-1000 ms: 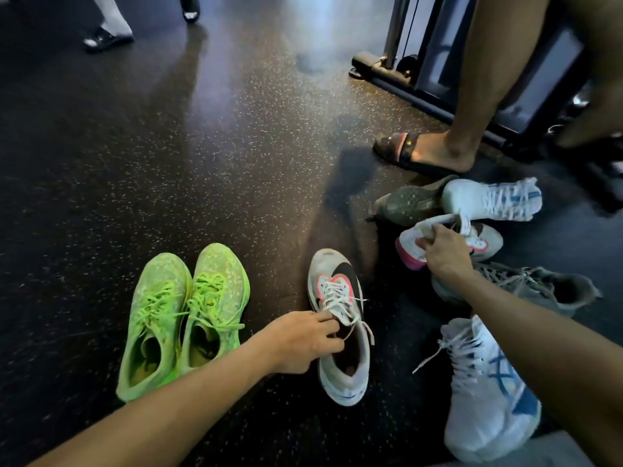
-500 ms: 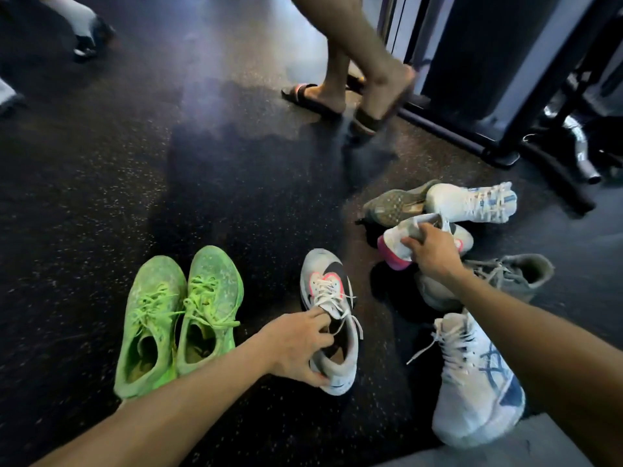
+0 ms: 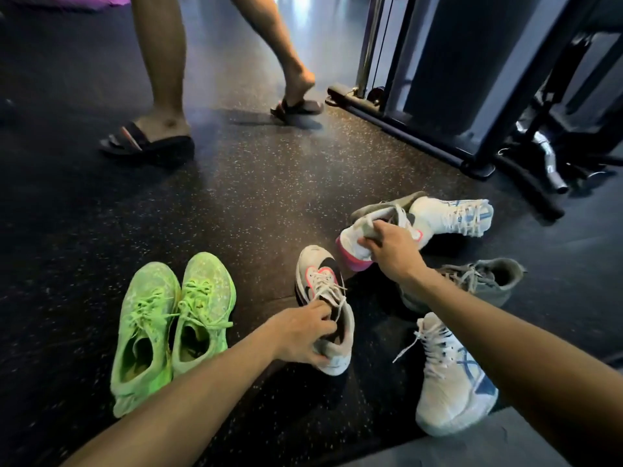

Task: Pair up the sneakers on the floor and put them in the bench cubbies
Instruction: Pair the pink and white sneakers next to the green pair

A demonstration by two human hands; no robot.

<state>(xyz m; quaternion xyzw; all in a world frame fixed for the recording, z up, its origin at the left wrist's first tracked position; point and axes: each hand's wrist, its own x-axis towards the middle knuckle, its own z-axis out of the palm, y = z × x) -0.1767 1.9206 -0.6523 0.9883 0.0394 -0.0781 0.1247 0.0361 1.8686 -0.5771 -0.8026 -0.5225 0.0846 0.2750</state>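
Note:
My left hand point(image 3: 301, 333) grips the collar of a white sneaker with black and pink marks point(image 3: 320, 281), its heel raised off the dark floor. My right hand point(image 3: 392, 246) holds its mate, a white sneaker with a pink sole point(image 3: 352, 246), by the heel opening and tips it up. A neon green pair point(image 3: 175, 318) stands side by side at the left. A white and blue sneaker point(image 3: 451, 382) lies under my right forearm; its match point(image 3: 451, 215) lies on its side farther back. A grey sneaker point(image 3: 485, 279) sits right of my right wrist, another grey one point(image 3: 381, 205) behind the held shoe.
A person in black sandals point(image 3: 148, 139) walks across the floor just beyond the shoes. A dark gym machine frame point(image 3: 421, 129) with cables stands at the back right. A grey surface edge point(image 3: 472, 446) shows at the bottom right. No bench cubbies are in view.
My right hand has lifted the pink-soled sneaker up and toward me. My left hand has closed around the other sneaker's collar and tilted it. The person in sandals has walked leftward.

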